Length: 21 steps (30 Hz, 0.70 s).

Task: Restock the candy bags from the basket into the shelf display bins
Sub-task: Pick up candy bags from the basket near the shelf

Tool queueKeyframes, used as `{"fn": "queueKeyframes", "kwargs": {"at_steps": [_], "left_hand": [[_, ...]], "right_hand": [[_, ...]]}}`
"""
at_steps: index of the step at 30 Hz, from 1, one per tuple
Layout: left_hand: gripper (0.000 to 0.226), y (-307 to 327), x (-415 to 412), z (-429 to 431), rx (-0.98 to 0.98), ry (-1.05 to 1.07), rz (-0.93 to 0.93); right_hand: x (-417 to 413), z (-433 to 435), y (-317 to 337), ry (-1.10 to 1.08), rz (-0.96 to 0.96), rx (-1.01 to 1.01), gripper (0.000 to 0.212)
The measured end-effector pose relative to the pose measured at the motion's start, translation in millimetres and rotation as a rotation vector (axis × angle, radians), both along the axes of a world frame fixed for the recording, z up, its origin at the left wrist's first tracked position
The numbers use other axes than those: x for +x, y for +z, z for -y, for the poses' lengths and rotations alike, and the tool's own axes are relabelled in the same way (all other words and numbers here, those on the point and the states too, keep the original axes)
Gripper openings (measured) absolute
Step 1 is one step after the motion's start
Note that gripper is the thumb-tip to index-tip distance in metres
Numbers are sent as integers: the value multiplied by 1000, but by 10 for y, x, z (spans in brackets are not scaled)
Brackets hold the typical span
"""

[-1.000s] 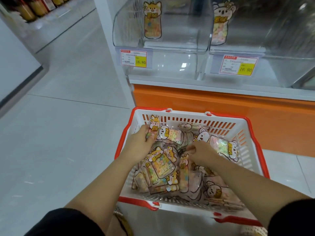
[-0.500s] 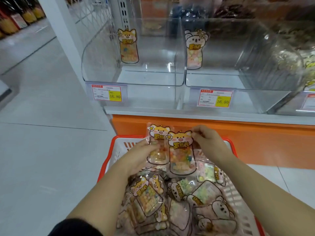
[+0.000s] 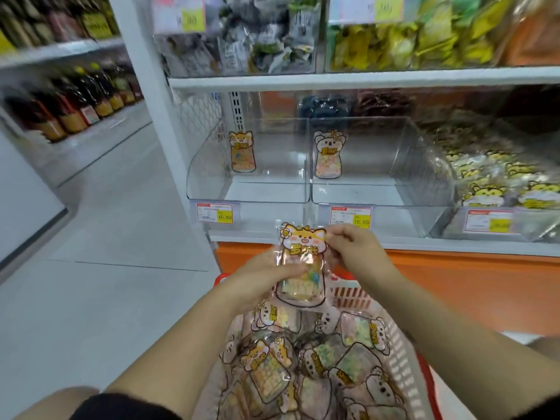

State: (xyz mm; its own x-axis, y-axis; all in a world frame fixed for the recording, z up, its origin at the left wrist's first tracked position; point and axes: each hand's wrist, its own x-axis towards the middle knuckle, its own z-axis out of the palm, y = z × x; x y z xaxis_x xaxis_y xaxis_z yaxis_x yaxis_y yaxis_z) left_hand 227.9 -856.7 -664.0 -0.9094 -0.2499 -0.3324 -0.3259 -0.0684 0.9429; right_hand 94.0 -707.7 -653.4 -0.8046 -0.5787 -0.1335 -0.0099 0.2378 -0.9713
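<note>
Both hands hold up an orange-cat candy bag (image 3: 303, 262) above the red-and-white basket (image 3: 394, 344). My left hand (image 3: 260, 280) grips the bag's lower left side; my right hand (image 3: 351, 250) pinches its top right corner. More bags may be stacked behind it. The basket holds several cat and koala candy bags (image 3: 306, 365). Ahead are two clear shelf bins: the left bin (image 3: 212, 177) with a cat sample bag (image 3: 241, 151) on its back wall, the right bin (image 3: 424, 183) with a koala sample bag (image 3: 328, 156). Both bins look bare inside.
A third bin (image 3: 497, 189) at right is full of yellow-tiger bags. Price tags (image 3: 215, 212) hang on the bin fronts. An upper shelf (image 3: 363, 77) carries other snack bins. An orange shelf base (image 3: 469, 283) lies below. Bottles (image 3: 69, 110) line a far-left shelf across the grey floor.
The bags came out of the basket and rose toward the bins. The two bags held side by side half a second ago now overlap as one stack. The view tilted upward.
</note>
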Motion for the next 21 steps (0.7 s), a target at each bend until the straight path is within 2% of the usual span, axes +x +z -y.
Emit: {"fn": "queueKeyframes", "kwargs": {"at_steps": [3, 4, 6, 7, 8, 9, 10, 14, 17, 21], "left_hand": [[49, 234, 134, -22, -49, -17, -95], [44, 299, 185, -33, -64, -17, -113], [43, 436, 285, -69, -88, -30, -149], [44, 510, 328, -86, -101, -35, -164], [44, 584, 363, -98, -112, -45, -180], [45, 660, 395, -109, -125, -56, -193], [46, 728, 423, -105, -138, -58, -203], [48, 936, 519, -24, -286, 66, -215], [38, 1024, 592, 61, -515, 233, -246], [37, 1042, 565, 273, -619, 425, -337]], "right_hand": [[97, -92, 302, 42, -111, -57, 18], [135, -137, 408, 86, -114, -61, 35], [183, -193, 579, 197, -43, -38, 91], [229, -208, 661, 242, -5, -14, 112], [275, -209, 732, 286, 14, 4, 122], [308, -195, 783, 321, 26, 4, 121], [352, -177, 844, 350, 25, -7, 109], [481, -52, 1080, 397, -180, -46, 46], [565, 136, 1172, 331, -337, -59, 39], [633, 484, 1199, 240, -598, -60, 40]]}}
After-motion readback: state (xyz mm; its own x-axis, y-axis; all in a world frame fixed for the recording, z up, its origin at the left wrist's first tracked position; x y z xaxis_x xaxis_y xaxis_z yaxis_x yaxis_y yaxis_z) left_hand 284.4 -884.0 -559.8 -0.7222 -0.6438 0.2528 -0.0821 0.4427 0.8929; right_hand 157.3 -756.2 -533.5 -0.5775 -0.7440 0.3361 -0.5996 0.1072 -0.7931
